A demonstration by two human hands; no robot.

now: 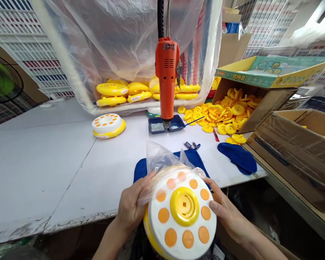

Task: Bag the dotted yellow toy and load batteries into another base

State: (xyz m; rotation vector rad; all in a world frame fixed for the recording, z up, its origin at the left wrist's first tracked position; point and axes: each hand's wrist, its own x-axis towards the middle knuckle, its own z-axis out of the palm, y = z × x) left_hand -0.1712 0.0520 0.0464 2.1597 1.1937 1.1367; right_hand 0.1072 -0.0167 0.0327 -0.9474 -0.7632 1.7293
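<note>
Holding: The left hand (132, 206) and the right hand (227, 213) were well apart on opposite edges of a white-and-yellow plastic disc (180, 236), fingers curved around its rim and clasping it between them.

Left hand: Its fingers pressed a clear plastic bag (162, 159) against the upper left of the disc, so the bag lay between skin and rim.

Right hand: Its fingers lay slightly spread against the bare right edge of the disc.

Disc: It was tilted toward the wearer just above the near table edge, with a yellow central hub and a ring of orange dots facing up. The bag was gathered over its far side.

Nearby: A blue cloth (196, 160) lay under the bag on a white table (56, 173). Farther ahead, an orange electric screwdriver (166, 76) hung above a blue tray (166, 124).

Hidden: The disc's underside and the left thumb's exact contact were out of sight. The bottom of the disc almost reached the frame edge, and the forearms were cut off.
</note>
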